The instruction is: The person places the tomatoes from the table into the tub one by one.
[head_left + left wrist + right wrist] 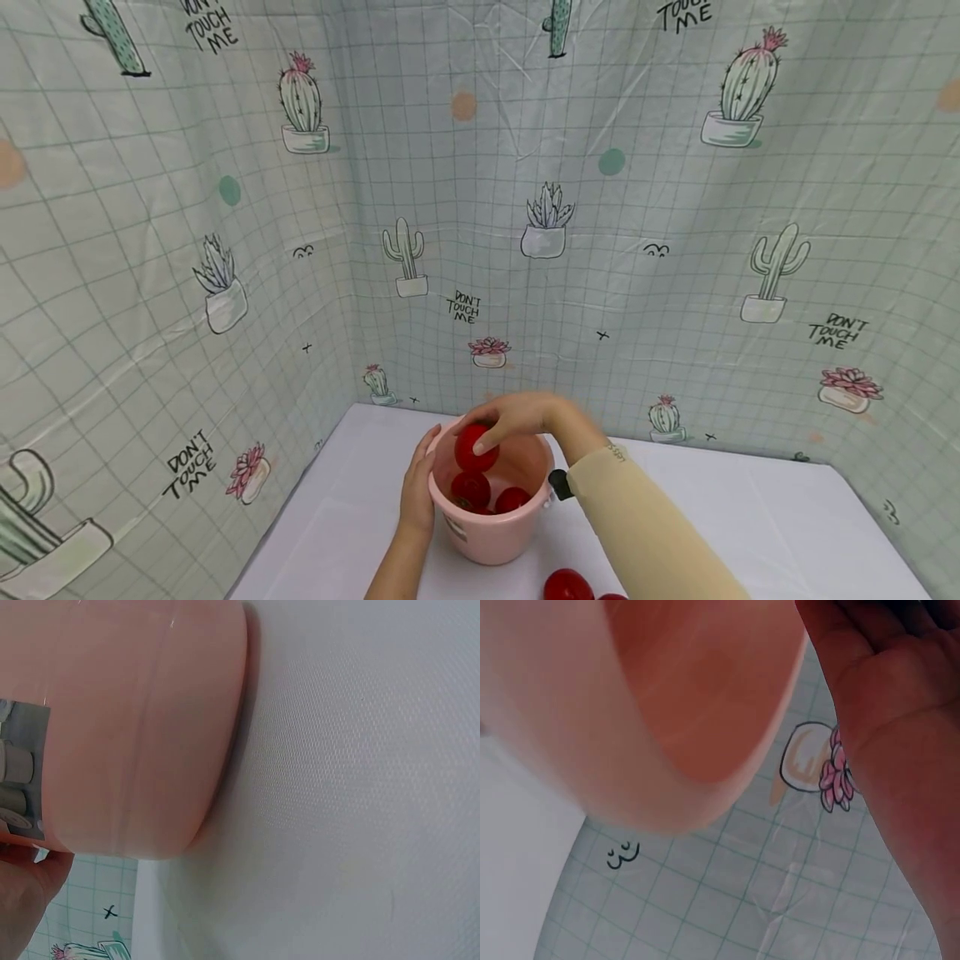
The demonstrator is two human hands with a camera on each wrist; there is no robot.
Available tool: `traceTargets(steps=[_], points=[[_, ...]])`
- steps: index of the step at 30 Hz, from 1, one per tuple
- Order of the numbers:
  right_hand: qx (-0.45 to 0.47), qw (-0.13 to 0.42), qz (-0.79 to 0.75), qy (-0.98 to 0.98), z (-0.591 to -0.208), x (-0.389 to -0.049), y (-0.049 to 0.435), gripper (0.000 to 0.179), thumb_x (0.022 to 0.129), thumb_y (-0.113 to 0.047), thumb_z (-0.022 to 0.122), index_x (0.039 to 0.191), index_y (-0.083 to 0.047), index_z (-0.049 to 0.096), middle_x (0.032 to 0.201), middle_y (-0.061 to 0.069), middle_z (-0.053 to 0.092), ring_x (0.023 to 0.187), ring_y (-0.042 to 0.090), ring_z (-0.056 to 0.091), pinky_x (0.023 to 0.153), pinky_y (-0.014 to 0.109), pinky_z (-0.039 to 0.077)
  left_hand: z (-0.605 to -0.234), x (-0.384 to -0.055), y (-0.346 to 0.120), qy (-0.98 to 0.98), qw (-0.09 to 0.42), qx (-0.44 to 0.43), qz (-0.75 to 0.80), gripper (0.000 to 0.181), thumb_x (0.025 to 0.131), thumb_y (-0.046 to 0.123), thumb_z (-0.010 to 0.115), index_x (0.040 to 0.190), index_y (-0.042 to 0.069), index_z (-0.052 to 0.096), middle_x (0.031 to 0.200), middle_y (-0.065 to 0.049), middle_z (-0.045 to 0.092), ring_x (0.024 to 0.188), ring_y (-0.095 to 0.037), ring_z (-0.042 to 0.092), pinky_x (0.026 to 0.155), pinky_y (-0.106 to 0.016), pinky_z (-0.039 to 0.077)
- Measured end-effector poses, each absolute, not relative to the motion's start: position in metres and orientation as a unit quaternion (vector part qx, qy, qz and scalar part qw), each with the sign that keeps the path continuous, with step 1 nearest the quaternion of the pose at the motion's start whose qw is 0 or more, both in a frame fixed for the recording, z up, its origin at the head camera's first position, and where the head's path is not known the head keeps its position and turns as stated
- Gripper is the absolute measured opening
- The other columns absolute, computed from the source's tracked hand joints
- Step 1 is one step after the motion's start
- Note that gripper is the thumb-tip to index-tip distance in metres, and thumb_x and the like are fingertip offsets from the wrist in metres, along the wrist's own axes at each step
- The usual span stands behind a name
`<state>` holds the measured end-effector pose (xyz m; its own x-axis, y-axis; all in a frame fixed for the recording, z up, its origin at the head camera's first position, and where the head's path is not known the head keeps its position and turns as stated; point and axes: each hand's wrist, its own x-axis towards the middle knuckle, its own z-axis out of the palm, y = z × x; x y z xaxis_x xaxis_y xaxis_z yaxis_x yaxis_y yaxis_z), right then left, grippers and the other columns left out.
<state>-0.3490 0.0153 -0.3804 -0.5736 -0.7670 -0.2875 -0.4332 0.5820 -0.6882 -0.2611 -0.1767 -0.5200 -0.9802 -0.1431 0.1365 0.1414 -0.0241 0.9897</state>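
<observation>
A pink plastic bucket [491,533] stands on the white table, its side filling much of the left wrist view. My left hand [417,492] holds it at the left, fingers along the wall up to the rim. Over the opening, my right hand [517,417] grips a red tomato [476,448] from above, thumb on the near side. Under it in the bucket lie several more tomatoes [513,500]. In the right wrist view, the right palm [900,727] is beside the bucket's rim [697,806]; its fingertips and the tomato are out of that view.
Two more tomatoes [567,586] lie on the table [720,517] in front of the bucket, one partly cut off by the frame edge near the right sleeve [645,525]. A grid-patterned cactus sheet [585,292] hangs behind and at the left.
</observation>
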Motion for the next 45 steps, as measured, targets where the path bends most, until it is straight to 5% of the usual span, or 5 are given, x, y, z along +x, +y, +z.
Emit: traceTargets(steps=[18,27,45], points=[[-0.376,0.298,-0.239,0.844,-0.388,-0.343,-0.008,0.042,0.084,-0.042,0.074,0.124,-0.044,0.064,0.125,-0.020,0.060,0.122,0.010,0.051,0.106,0.042,0.044,-0.519,-0.260,-0.177,-0.698,0.097,-0.015,-0.710,0.044,0.105,0.036,0.028,0.148,0.039,0.039,0.156,0.007,0.042,0.147,-0.023,0.034,0.116,-0.052,0.035],[-0.393,0.338,-0.272,0.811,-0.391,-0.341,-0.008,0.035,0.091,-0.035,0.066,0.127,-0.030,0.065,0.129,-0.005,0.065,0.118,0.007,0.055,0.109,0.040,0.042,-0.519,-0.260,-0.177,-0.695,0.098,0.008,-0.712,0.044,0.105,0.037,0.029,0.147,0.040,0.041,0.156,0.008,0.041,0.148,-0.024,0.032,0.117,-0.054,0.032],[-0.384,0.344,-0.285,0.808,-0.388,-0.336,-0.002,0.037,0.091,-0.038,0.064,0.128,-0.033,0.065,0.131,-0.005,0.064,0.121,0.010,0.051,0.108,0.047,0.041,-0.519,-0.259,-0.177,-0.686,0.096,0.010,-0.722,0.044,0.104,0.038,0.029,0.146,0.039,0.042,0.157,0.008,0.040,0.149,-0.023,0.030,0.119,-0.055,0.028]])
